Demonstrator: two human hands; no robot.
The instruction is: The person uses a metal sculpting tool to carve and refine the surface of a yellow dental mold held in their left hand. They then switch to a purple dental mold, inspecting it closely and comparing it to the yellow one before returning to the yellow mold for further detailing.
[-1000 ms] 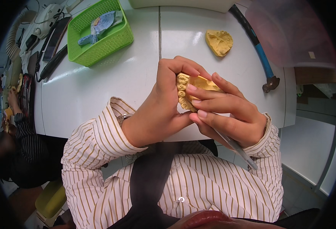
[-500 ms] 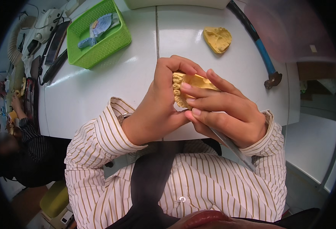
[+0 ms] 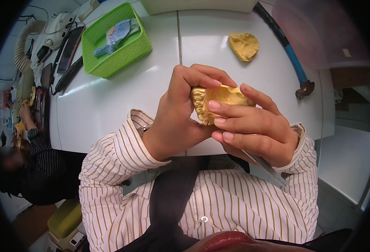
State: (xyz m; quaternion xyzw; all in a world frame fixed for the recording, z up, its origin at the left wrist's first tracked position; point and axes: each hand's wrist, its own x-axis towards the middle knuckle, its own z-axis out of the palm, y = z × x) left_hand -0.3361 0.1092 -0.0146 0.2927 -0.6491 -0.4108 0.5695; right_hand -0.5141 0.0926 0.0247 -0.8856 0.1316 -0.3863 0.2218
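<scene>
A yellow plaster dental cast (image 3: pixel 200 104) with a row of moulded teeth is held above the near part of the white table. My left hand (image 3: pixel 168 111) wraps around its left side, fingers over the far rim and thumb below. Fingers of my right hand (image 3: pixel 260 132) lie across the cast's near right side and hollow. That same hand grips a slim grey metal tool (image 3: pixel 265 166), whose flat end sticks out under the palm toward my sleeve; its front end is hidden. A second yellow plaster cast (image 3: pixel 244 47) lies farther back on the table.
At the back left stands a green plastic basket (image 3: pixel 108 67) containing blue moulded pieces (image 3: pixel 118 31). A hammer with a black and blue handle (image 3: pixel 290 57) lies to the right. Cabled equipment (image 3: pixel 59 31) and another person (image 3: pixel 29 168) are at the far left.
The cast has tilted slightly between my hands, showing its toothed edge more from the side. Both hands keep their hold. The whole view has shifted a little.
</scene>
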